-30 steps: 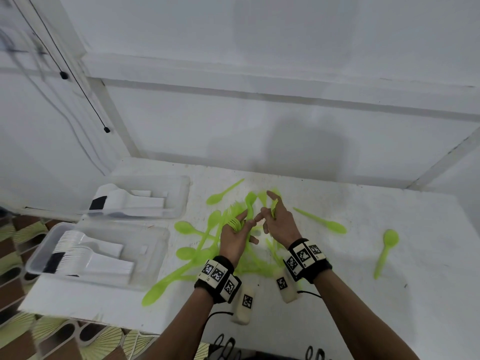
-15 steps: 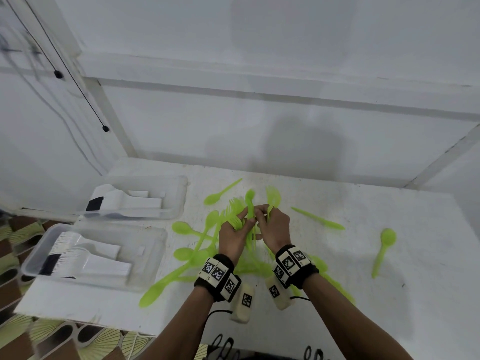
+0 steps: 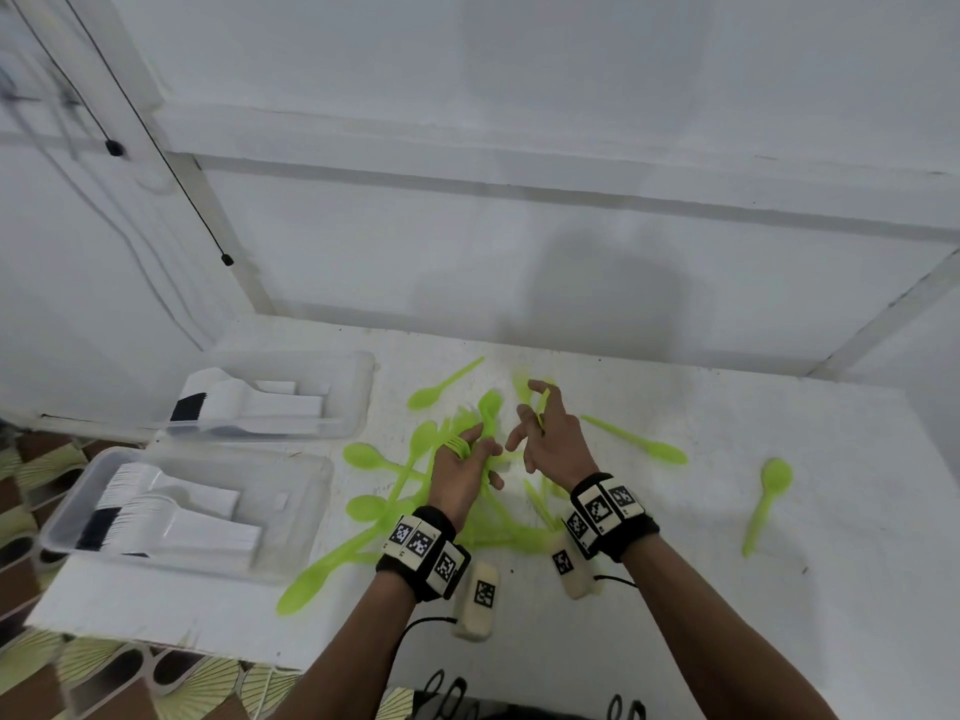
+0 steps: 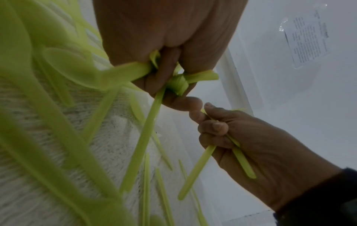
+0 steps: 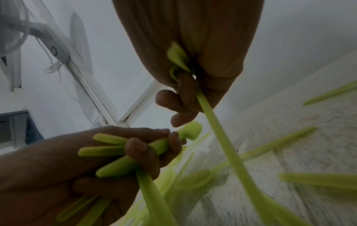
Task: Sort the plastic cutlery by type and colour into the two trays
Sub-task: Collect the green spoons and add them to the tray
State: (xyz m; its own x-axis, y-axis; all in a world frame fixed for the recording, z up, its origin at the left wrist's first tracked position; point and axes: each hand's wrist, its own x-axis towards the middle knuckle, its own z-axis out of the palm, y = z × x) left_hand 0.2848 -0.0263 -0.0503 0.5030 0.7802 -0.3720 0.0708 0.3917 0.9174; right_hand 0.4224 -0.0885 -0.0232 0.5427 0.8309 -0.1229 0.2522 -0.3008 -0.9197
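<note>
My left hand [image 3: 467, 449] grips a bundle of green plastic cutlery [image 5: 108, 150] by the handles, fingers curled round it. Just to its right, and apart from it, my right hand [image 3: 535, 423] pinches two green handles [image 4: 195, 171] between curled fingers. Both hands hover over a heap of loose green cutlery [image 3: 498, 532] on the white table [image 3: 675, 589]. In the left wrist view the left hand [image 4: 170, 85] closes on crossed green handles; in the right wrist view the right hand [image 5: 185, 94] holds a long green handle [image 5: 218, 130].
Two clear trays stand at the left: the far tray [image 3: 337, 428] and the near tray [image 3: 301, 517], each holding stacked white cutlery [image 3: 171, 517]. Single green spoons lie apart at the right [image 3: 769, 501], the middle right [image 3: 639, 444] and the front left [image 3: 322, 574].
Half a second ago the hands met over the heap. The right hand has since drawn away to the right with green handles in it; the left hand keeps its bundle.
</note>
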